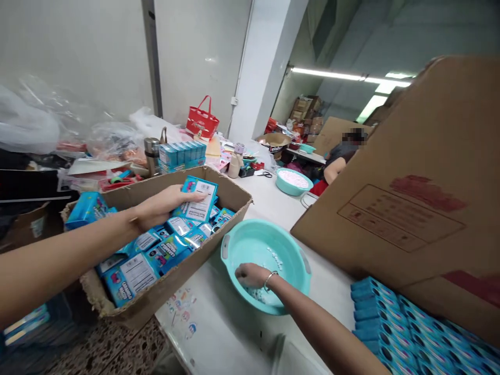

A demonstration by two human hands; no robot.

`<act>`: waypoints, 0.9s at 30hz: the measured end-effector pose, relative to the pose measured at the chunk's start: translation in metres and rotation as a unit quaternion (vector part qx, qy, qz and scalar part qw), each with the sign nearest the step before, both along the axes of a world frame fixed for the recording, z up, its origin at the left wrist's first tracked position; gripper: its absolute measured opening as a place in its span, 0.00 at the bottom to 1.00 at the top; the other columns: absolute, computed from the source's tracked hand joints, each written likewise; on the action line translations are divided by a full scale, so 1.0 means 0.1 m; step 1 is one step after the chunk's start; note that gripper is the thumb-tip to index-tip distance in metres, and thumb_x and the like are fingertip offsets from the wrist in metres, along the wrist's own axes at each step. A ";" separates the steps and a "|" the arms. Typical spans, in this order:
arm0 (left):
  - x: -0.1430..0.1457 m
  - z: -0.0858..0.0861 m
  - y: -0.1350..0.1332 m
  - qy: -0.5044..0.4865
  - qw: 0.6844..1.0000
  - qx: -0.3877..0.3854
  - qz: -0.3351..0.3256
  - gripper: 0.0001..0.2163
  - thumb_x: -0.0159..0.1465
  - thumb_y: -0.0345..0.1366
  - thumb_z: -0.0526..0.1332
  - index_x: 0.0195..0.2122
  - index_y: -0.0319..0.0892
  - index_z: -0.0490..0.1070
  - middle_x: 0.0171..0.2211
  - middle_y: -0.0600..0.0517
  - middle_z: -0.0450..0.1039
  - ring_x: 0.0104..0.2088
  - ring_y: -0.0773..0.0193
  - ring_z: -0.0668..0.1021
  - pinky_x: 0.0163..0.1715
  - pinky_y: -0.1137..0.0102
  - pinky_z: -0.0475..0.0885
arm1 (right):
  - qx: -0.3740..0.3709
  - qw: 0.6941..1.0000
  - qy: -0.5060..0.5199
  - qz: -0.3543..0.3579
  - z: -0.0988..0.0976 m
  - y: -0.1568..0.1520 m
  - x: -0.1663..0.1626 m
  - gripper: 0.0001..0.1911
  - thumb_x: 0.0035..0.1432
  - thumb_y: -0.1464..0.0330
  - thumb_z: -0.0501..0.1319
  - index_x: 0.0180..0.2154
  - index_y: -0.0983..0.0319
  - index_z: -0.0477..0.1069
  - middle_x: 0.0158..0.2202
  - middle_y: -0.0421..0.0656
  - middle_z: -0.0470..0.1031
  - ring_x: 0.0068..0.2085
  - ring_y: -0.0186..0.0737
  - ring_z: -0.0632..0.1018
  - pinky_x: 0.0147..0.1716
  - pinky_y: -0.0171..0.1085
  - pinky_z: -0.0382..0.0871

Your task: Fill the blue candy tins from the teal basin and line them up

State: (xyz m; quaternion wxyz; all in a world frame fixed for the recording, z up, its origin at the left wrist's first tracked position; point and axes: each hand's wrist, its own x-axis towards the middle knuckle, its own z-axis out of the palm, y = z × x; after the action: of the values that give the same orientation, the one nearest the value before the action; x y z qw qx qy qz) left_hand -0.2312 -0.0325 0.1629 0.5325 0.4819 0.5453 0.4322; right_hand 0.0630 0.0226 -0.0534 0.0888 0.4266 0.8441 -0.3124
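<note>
Far left: crumpled clear plastic bags (29,122), heaped against the pale wall.
Flask: steel flask with a dark lid (151,156), upright behind the carton.
Carton: open brown cardboard carton with ragged edges (175,284), filled with loose bright-blue printed packets (167,252), lying at mixed angles.
Left hand: my left hand (172,200) reaches over the carton, pinching one packet, thumb across its front, the other fingers largely hidden.
Held packet: flat blue packet with a white printed label (197,205), tilted, label facing me, above the loose ones.
Behind carton: row of small blue boxes (182,153), standing side by side; beyond it, a red tote bag with looped handles (202,124).
Right hand: my right hand (252,275), silver bracelet (269,281) at the wrist, is down inside the basin, fingers curled; I cannot tell whether they pinch anything.
Basin: round turquoise plastic basin with grey handle grips (287,250), on the white counter (219,320), just beside the carton.
Basin contents: small white pieces (275,259), a few scattered across the bottom, more near my fingers.
Farther back: dark-handled scissors (265,174), then a second turquoise basin (291,190) full of pale pieces.
Co-worker: person in a dark top (338,152), partly hidden.
Far right: large brown cardboard sheet or box side (394,208), leaning; below it, stacked blue boxes (385,317) in rows.
</note>
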 end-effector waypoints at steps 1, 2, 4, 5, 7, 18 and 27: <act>0.10 0.01 -0.23 -0.076 0.996 -0.036 0.001 0.24 0.50 0.48 0.70 0.44 0.39 0.77 0.41 0.41 0.80 0.40 0.46 0.81 0.37 0.57 0.78 | -0.009 1.000 -0.024 0.012 0.05 -0.02 0.13 0.07 0.45 0.66 0.67 0.30 0.59 0.79 0.30 0.38 0.80 0.31 0.37 0.76 0.32 0.32 0.65; 0.22 -0.05 -0.46 -0.122 0.991 -0.058 0.025 0.23 0.50 0.48 0.71 0.43 0.40 0.77 0.40 0.42 0.81 0.39 0.47 0.82 0.37 0.57 0.79 | -0.006 0.999 -0.047 0.015 0.10 -0.01 0.26 0.07 0.45 0.65 0.68 0.29 0.59 0.79 0.29 0.39 0.79 0.30 0.38 0.76 0.32 0.32 0.65; 0.52 -0.33 -0.84 -0.197 0.975 -0.094 0.053 0.21 0.49 0.48 0.71 0.41 0.43 0.78 0.37 0.45 0.81 0.36 0.48 0.82 0.36 0.58 0.79 | 0.039 0.996 -0.084 -0.005 0.19 0.09 0.44 0.08 0.50 0.65 0.65 0.32 0.60 0.79 0.32 0.44 0.80 0.34 0.43 0.77 0.35 0.35 0.66; 0.69 -0.53 -0.97 -0.226 0.967 -0.102 0.058 0.21 0.50 0.49 0.71 0.42 0.44 0.78 0.37 0.45 0.81 0.36 0.48 0.83 0.36 0.57 0.80 | 0.076 0.992 -0.095 -0.023 0.22 0.16 0.49 0.10 0.54 0.65 0.61 0.35 0.61 0.79 0.37 0.48 0.80 0.39 0.46 0.77 0.38 0.37 0.66; 1.02 -0.99 -1.06 -0.249 0.961 -0.094 0.079 0.21 0.51 0.46 0.71 0.44 0.44 0.77 0.39 0.46 0.81 0.39 0.48 0.83 0.39 0.57 0.80 | 0.146 0.982 -0.108 -0.053 0.25 0.30 0.53 0.15 0.61 0.65 0.55 0.44 0.62 0.76 0.48 0.53 0.75 0.51 0.51 0.73 0.47 0.42 0.65; 1.58 -1.86 -0.09 -0.251 0.938 -0.036 0.236 0.13 0.58 0.40 0.65 0.41 0.38 0.73 0.37 0.44 0.81 0.40 0.52 0.83 0.35 0.64 0.81 | 0.100 0.973 -0.175 -0.111 0.11 0.27 0.79 0.21 0.49 0.56 0.68 0.41 0.63 0.76 0.41 0.51 0.78 0.40 0.49 0.78 0.38 0.40 0.69; 1.77 -1.70 -0.37 -0.224 0.944 0.080 0.230 0.19 0.48 0.43 0.73 0.38 0.39 0.73 0.34 0.50 0.80 0.31 0.58 0.82 0.34 0.65 0.79 | 0.212 0.962 -0.022 -0.173 0.14 -0.24 0.35 0.18 0.65 0.59 0.52 0.49 0.61 0.71 0.50 0.47 0.73 0.50 0.44 0.70 0.44 0.37 0.61</act>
State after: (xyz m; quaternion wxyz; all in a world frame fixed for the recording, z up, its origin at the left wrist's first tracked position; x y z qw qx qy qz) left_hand -0.0541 -0.0691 -0.0068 0.4866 0.2748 0.4720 0.6819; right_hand 0.0985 -0.0011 -0.0394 -0.0408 0.5815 0.8024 -0.1275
